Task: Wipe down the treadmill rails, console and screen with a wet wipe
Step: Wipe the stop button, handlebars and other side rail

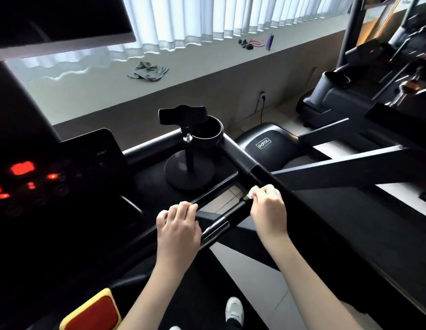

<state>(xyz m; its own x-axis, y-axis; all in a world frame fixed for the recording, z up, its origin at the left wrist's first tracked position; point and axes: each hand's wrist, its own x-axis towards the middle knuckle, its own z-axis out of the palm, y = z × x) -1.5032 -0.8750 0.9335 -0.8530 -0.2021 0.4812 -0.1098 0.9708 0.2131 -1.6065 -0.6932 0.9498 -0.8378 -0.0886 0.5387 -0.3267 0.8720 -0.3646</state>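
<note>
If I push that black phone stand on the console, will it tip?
The phone stand probably slides rather than tips: its broad round base lies flat. The wide clamp atop a thin post may make it top-heavy, so push low.

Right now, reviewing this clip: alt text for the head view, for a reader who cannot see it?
A person's right hand pinches a white wet wipe against the treadmill's grip bar, while the left hand curls over the front bar of the tray. A phone holder stands on it; the console glows red.
</note>
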